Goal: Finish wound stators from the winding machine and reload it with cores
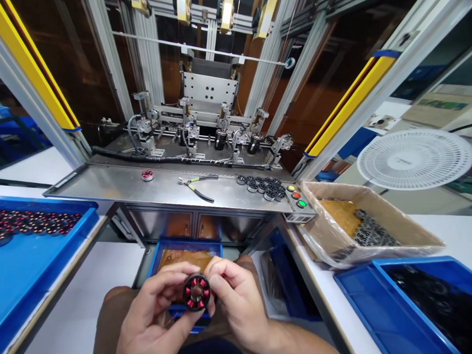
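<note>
A small round motor stator (pixel 196 292) with a black rim and red wire windings is held low in front of me, its open face turned up toward the camera. My left hand (pixel 155 314) is closed around its left side, thumb below and fingers above. At the stator's right edge, my right hand (pixel 236 296) is closed, thumb and forefinger pinched together. Whatever lies in that pinch is too small or hidden to make out. Another red-wound stator (pixel 147 175) rests on the metal work surface (pixel 112 182), beside diagonal cutters (pixel 199 187) with black and yellow-green handles.
Black unwound cores (pixel 263 187) lie piled near the push buttons (pixel 296 195). Wound stators fill part of a blue tray (pixel 38 277) at left. On the right stand a lined carton (pixel 412 238), a blue bin (pixel 364 301) and a white fan (pixel 415 159). Behind is the winding machine (pixel 209 87).
</note>
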{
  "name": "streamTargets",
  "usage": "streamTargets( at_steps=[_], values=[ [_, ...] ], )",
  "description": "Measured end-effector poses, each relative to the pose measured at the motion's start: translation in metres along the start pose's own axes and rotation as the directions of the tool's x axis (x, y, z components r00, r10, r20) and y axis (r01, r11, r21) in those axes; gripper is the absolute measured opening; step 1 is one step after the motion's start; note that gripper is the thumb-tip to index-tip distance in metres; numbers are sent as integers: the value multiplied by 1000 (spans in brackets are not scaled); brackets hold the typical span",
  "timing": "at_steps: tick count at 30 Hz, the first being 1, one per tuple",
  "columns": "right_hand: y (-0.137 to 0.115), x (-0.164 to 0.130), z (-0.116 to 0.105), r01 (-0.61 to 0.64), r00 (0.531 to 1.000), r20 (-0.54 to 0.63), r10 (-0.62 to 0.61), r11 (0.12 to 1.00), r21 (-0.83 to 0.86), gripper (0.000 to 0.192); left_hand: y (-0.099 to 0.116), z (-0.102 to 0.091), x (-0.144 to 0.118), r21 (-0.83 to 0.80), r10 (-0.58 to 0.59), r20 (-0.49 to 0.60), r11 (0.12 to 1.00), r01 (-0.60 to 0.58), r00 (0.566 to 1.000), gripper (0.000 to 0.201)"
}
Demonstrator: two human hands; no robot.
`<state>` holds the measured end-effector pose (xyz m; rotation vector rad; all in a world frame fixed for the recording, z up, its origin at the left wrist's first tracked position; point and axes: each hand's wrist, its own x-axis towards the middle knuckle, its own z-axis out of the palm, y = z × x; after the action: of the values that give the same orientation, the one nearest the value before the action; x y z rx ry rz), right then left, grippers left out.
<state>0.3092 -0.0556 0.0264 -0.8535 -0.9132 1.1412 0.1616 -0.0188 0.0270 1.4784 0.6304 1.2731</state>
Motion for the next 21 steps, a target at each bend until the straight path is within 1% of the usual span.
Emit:
streamTargets(
  at_steps=[2, 3, 4, 5, 7, 9, 10, 11, 13, 14, 15, 16, 17, 18, 19, 21],
  values=[
    [1, 1, -1, 104, 994, -12, -106, 991, -81, 30, 6, 2, -2, -49, -143, -61, 989, 140, 988, 35],
    [0, 2, -2, 182, 982, -13, -186, 972, -150, 27, 9, 3, -2, -81, -214, -83, 975, 208, 973, 34],
    [-3, 4, -3, 269, 961, 1, -277, 933, -240, 24, 12, 3, -1, -118, -275, -93, 957, 263, 957, 35],
    [-6, 5, -4, 357, 929, 35, -367, 872, -334, 22, 16, 3, 0, -161, -320, -84, 939, 304, 944, 36],
    [-14, 8, -8, 524, 842, 167, -513, 705, -477, 17, 21, 2, 5, -269, -386, -35, 892, 363, 922, 45],
    [-21, 9, -12, 639, 757, 320, -569, 547, -540, 14, 22, 1, 12, -370, -433, 72, 825, 427, 899, 49],
    [-24, 9, -13, 680, 721, 382, -578, 484, -550, 12, 22, 0, 15, -396, -466, 157, 778, 488, 871, 48],
    [-25, 9, -15, 708, 692, 422, -586, 435, -556, 12, 21, -1, 17, -398, -505, 260, 721, 567, 823, 47],
    [-27, 10, -18, 747, 645, 473, -600, 365, -555, 11, 17, -2, 18, -346, -565, 439, 611, 712, 698, 45],
    [-27, 10, -19, 767, 622, 495, -607, 346, -540, 10, 15, -2, 17, -320, -577, 493, 576, 752, 651, 43],
    [-29, 11, -21, 786, 602, 512, -613, 341, -515, 9, 13, -2, 16, -307, -579, 516, 564, 767, 632, 40],
    [-30, 12, -22, 799, 590, 529, -610, 349, -490, 9, 11, -2, 15, -309, -575, 508, 574, 758, 642, 37],
    [-33, 14, -24, 804, 589, 543, -599, 367, -467, 9, 11, -2, 14, -319, -571, 478, 596, 737, 668, 36],
    [-36, 15, -25, 801, 597, 554, -580, 395, -450, 10, 11, -1, 14, -332, -570, 438, 616, 714, 695, 36],
    [-40, 17, -27, 787, 617, 557, -556, 430, -442, 12, 12, -1, 13, -338, -574, 400, 632, 698, 714, 36],
    [-47, 21, -31, 750, 659, 559, -503, 496, -438, 21, 15, 0, 14, -330, -591, 345, 651, 684, 729, 36]
  ],
)
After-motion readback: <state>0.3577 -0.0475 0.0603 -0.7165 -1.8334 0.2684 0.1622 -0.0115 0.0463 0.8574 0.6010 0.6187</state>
